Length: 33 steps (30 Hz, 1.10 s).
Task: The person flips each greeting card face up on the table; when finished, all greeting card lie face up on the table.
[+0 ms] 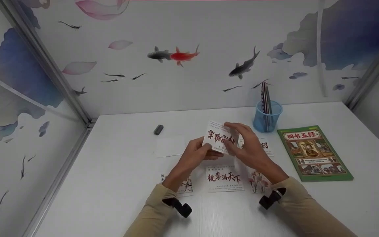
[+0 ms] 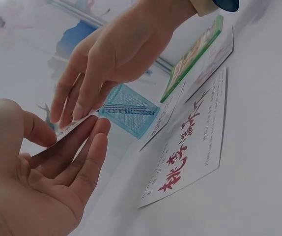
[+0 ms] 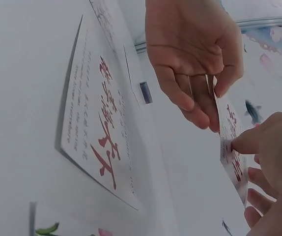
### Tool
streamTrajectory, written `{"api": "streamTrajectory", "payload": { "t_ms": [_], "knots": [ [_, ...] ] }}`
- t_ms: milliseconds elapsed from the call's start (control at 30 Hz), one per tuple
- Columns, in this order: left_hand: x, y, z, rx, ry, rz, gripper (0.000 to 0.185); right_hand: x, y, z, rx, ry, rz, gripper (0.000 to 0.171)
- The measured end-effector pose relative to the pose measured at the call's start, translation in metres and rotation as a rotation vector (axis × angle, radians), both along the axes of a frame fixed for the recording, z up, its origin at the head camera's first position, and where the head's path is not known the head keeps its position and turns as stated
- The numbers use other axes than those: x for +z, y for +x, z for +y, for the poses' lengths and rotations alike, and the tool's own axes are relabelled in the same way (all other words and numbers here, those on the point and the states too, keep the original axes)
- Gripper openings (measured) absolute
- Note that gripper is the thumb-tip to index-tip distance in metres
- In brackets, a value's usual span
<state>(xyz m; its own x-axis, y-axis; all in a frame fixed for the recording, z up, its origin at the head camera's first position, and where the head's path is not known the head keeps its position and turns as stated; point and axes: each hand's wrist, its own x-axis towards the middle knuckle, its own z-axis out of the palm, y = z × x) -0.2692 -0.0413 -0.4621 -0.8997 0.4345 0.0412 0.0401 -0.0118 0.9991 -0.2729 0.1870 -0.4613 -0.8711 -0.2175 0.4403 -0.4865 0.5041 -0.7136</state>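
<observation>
A white card with red brush characters (image 1: 215, 135) is held up above the table between both hands, its print upside down in the head view. My left hand (image 1: 192, 155) grips its left edge, thumb on the printed face and fingers underneath. On the other side, my right hand (image 1: 251, 149) holds the card (image 3: 230, 140) with its thumb on the print and fingers behind. Below the hands lies another red-lettered card (image 1: 225, 179). A card with pink flowers (image 1: 258, 182) and one with a blossom branch (image 1: 187, 187) flank it, each partly covered by a forearm.
Behind the left hand lies a blank white card (image 1: 169, 146), and a further lettered card (image 1: 267, 148) is half hidden by the right hand. A dark eraser-like block (image 1: 158, 129), a blue mesh pen cup (image 1: 263, 123) with pencils and a green-bordered book (image 1: 314, 153) stand around.
</observation>
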Motion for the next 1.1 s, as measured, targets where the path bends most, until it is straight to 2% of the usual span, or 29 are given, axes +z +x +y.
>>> {"api": "streamTrajectory", "payload": {
  "t_ms": [133,267,333,400,467,533,600,700,833,933,1100],
  "knots": [
    [-0.001,-0.001,-0.003,-0.014,0.035,0.03,0.036,0.001,0.0,0.001,-0.073,-0.003,-0.063,0.069],
    [-0.002,0.0,-0.004,-0.053,0.009,0.093,0.051,0.001,0.001,0.0,-0.131,-0.034,-0.176,0.076],
    [-0.003,-0.001,-0.004,-0.055,0.022,0.094,0.057,0.002,0.002,-0.001,-0.156,-0.037,-0.207,0.08],
    [-0.004,-0.002,-0.004,-0.033,0.044,0.084,0.056,0.002,0.002,-0.001,-0.169,-0.049,-0.211,0.085],
    [-0.005,-0.004,-0.004,-0.001,0.081,0.067,0.054,0.002,0.001,0.0,-0.18,-0.069,-0.178,0.087],
    [-0.006,-0.006,-0.005,0.049,0.08,0.063,0.052,0.002,-0.001,0.001,-0.172,-0.089,-0.134,0.087],
    [-0.007,-0.008,-0.006,0.112,0.045,0.075,0.055,0.001,-0.001,0.001,-0.153,-0.083,-0.098,0.079],
    [-0.01,-0.009,-0.008,0.22,-0.027,0.112,0.06,-0.002,0.0,0.001,-0.132,-0.038,-0.063,0.056],
    [-0.01,-0.01,-0.012,0.315,-0.128,0.201,0.046,-0.005,0.001,-0.001,-0.113,0.041,-0.065,0.034],
    [-0.009,-0.009,-0.015,0.304,-0.242,0.257,0.034,-0.007,0.001,-0.003,-0.092,0.103,-0.092,0.032],
    [-0.008,-0.007,-0.014,0.207,-0.414,0.302,0.05,-0.009,0.003,-0.004,-0.056,0.193,-0.145,0.034]
  ]
}}
